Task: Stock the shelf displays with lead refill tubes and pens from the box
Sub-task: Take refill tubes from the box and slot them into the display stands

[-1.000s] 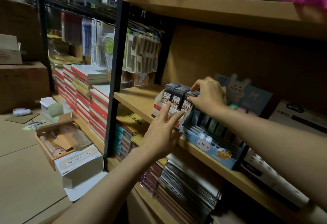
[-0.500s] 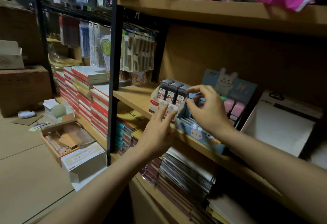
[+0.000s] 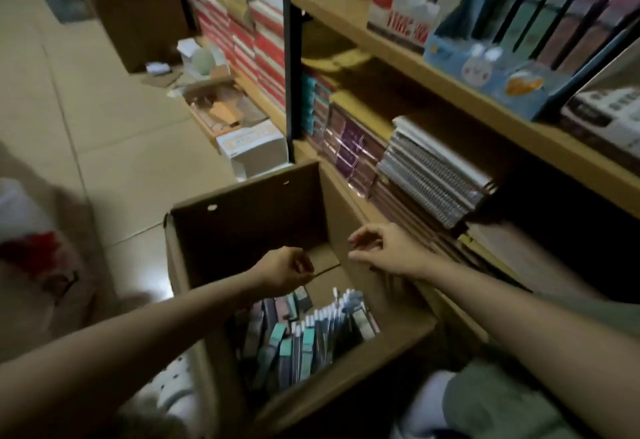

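Observation:
An open cardboard box (image 3: pixel 242 216) stands on the floor below me. Packs of pens and refill tubes (image 3: pixel 311 334) stand upright in its near half. My left hand (image 3: pixel 287 270) hovers over the box, fingers loosely curled, holding nothing. My right hand (image 3: pixel 377 248) hangs over the box's right wall, fingers relaxed and empty. On the wooden shelf (image 3: pixel 433 67) above sit the red-and-white lead refill display (image 3: pixel 401 19) and the blue bunny pen display (image 3: pixel 485 67) with its slotted rows.
Spiral notebooks (image 3: pixel 433 175) and stacked pads fill the lower shelf beside the box. A black shelf post (image 3: pixel 291 57) rises left of them. Small open cartons (image 3: pixel 249 147) and red-edged book stacks (image 3: pixel 242 22) line the floor. A red and white object (image 3: pixel 31 237) lies at left.
My view dropped from the shelf to the box. Both hands left the lead refill display and came down over the open box, empty.

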The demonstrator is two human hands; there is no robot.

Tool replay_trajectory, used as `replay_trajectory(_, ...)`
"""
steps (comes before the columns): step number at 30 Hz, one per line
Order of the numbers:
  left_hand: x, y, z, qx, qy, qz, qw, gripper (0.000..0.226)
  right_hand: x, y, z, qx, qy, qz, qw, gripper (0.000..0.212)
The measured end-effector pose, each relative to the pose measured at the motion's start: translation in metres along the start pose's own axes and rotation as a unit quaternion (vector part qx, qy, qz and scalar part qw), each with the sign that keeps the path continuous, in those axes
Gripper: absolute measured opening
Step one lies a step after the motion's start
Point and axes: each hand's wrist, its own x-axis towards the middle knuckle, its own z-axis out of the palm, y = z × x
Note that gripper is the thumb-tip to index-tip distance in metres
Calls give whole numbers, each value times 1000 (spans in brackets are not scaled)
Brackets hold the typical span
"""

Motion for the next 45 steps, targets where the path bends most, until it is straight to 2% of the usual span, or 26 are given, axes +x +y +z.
replay_trajectory(2, 0, -29, 39, -70, 1, -80, 994, 22, 8, 15, 22, -41, -28, 36, 998, 29)
replay_trajectory(4, 4, -46, 73, -145, 23, -134, 980, 24, 21, 21, 40, -148, -36, 14, 988, 32)
replay_trajectory(7, 14, -58, 114, -204, 44, -180, 961, 31, 41, 22, 65, -224, -100, -9, 969, 39)
replay_trajectory(10, 26, -66, 142, -212, 71, -200, 954, 37, 54, 38, 84, -283, -136, 70, 947, 49)
replay_trajectory(13, 38, -71, 153, -171, 129, -218, 952, 33, 56, 66, 105, -313, -180, 183, 915, 63)
replay_trajectory(16, 48, -74, 158, -187, 145, -216, 947, 30, 51, 88, 124, -305, -201, 229, 902, 67)
replay_trajectory(19, 53, -77, 161, -201, 180, -205, 941, 32, 51, 97, 133, -322, -186, 210, 904, 64)
replay_trajectory(23, 60, -76, 156, -229, 234, -216, 920, 35, 59, 94, 137, -328, -162, 166, 916, 46)
replay_trajectory(27, 65, -72, 150, -254, 231, -215, 914, 35, 80, 86, 140, -292, -130, 125, 939, 30)
replay_trajectory(34, 58, -73, 156, -256, 216, -184, 924, 30, 116, 69, 146, -226, -128, 99, 961, 48)
replay_trajectory(39, 55, -73, 154, -219, 195, -163, 942, 30, 112, 50, 123, -188, -182, 84, 962, 70)
replay_trajectory(40, 54, -71, 153, -199, 192, -145, 950, 29, 110, 41, 111, -192, -176, 66, 963, 67)
replay_trajectory(42, 53, -65, 153, -150, 176, -92, 969, 30, 106, 19, 80, -186, -102, -13, 977, 49)
replay_trajectory(44, 52, -57, 154, -79, 137, -12, 987, 39, 98, -3, 42, -155, 43, -135, 978, 27)
replay_trajectory(45, 53, -53, 154, -34, 114, 36, 992, 42, 95, -9, 24, -143, 120, -187, 965, 22)
